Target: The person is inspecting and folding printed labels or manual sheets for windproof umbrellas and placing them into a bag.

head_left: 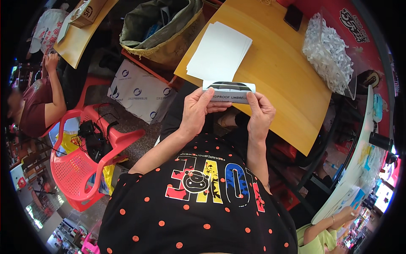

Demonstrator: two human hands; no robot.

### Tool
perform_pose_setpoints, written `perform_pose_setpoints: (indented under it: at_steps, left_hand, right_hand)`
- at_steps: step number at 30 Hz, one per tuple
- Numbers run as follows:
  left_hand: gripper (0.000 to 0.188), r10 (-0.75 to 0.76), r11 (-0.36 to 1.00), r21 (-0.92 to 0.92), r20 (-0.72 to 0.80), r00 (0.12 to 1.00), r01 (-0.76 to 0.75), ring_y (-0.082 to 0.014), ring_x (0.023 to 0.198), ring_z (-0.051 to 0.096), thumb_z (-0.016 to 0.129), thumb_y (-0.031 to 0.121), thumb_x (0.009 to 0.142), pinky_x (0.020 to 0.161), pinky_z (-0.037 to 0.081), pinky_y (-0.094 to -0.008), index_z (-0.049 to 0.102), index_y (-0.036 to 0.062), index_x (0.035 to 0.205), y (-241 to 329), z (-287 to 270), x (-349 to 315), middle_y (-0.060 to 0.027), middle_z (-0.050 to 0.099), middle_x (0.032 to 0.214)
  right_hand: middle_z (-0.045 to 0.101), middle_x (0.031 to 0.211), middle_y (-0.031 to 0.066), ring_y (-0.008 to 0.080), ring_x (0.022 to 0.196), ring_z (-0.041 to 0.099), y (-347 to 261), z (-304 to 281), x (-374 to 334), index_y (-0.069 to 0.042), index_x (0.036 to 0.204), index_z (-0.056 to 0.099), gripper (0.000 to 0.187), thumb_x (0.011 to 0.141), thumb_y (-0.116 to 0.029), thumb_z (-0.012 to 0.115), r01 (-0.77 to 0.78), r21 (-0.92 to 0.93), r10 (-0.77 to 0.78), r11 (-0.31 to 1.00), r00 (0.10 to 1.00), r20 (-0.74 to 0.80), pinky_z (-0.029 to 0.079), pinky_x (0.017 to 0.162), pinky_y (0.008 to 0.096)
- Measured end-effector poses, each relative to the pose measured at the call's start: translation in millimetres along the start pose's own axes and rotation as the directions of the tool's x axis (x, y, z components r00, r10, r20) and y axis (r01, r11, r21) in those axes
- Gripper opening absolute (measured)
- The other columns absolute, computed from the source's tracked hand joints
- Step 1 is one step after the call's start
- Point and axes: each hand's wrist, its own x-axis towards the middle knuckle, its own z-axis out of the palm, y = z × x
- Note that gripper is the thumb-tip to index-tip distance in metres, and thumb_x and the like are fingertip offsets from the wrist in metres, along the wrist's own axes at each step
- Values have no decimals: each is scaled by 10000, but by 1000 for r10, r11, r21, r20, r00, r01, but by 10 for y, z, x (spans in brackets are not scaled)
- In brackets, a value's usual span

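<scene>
Ref. = yellow wooden table [281, 67]. Grey-and-white printed card [230, 97]: held up at table's near edge, next to white sheet stack [222, 48] on table's L part. L hand [196, 111]: thumb in front, fingers part-curled beneath, gripping L end. R hand [260, 113]: thumb/fingers pinch R end. Step in hand (judged): two-hand hold, card folded or rolled, can't tell which. Next move calls for even pressure, both ends.

Probably a small packing workshop: stacked white sheets [220, 51] lie on a wooden desk [281, 89], a clear bin [354, 86] of small white pieces [327, 53] and a big sack [188, 31] flank it, and people [42, 103] are at neighbouring desks [334, 207].
</scene>
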Motion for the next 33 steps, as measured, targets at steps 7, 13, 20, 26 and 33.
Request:
perform_pose_setpoints:
  at_steps: [7,13,20,26,33]
  left_hand:
    - [206,53,977,210,-48,997,-42,-191,791,690,645,50,860,700,574,-278,615,-45,1040,-15,47,29,-136,682,938]
    - [199,37,989,146,-54,998,-29,-194,758,692,646,73,866,686,574,-280,640,-44,1026,-21,-4,38,-139,689,904]
    - [188,72,987,151,-64,995,-61,-187,766,691,641,82,873,702,569,-272,641,-52,1005,-26,-74,58,-144,688,899]
    - [199,286,909,322,-25,958,-263,-185,802,683,653,20,852,715,553,-268,640,-54,1037,15,-39,3,-123,696,904]
    - [224,541,450,718,254,802,-531,-159,805,676,693,-26,798,704,522,-269,662,-18,1020,150,6,-3,-128,699,913]
  right_hand:
    - [612,757,-26,35,684,493,-18,11,-13,45,909,685,167,878,-118,663,6,5,-6,1000,1000,25,387,626,189]
    - [621,768,-18,37,688,502,-20,32,-26,44,904,685,171,878,-124,665,-19,44,17,999,998,53,400,633,184]
    - [639,844,-5,61,716,519,-78,16,5,23,960,665,173,821,-75,697,-49,-82,57,995,994,97,419,648,205]
    - [609,855,73,249,779,561,-284,-51,78,-47,924,645,253,691,28,710,664,-556,-540,499,741,400,465,659,321]
    - [586,832,103,282,727,551,-284,-141,126,-12,837,567,192,683,65,653,790,-419,-565,447,613,553,467,665,362]
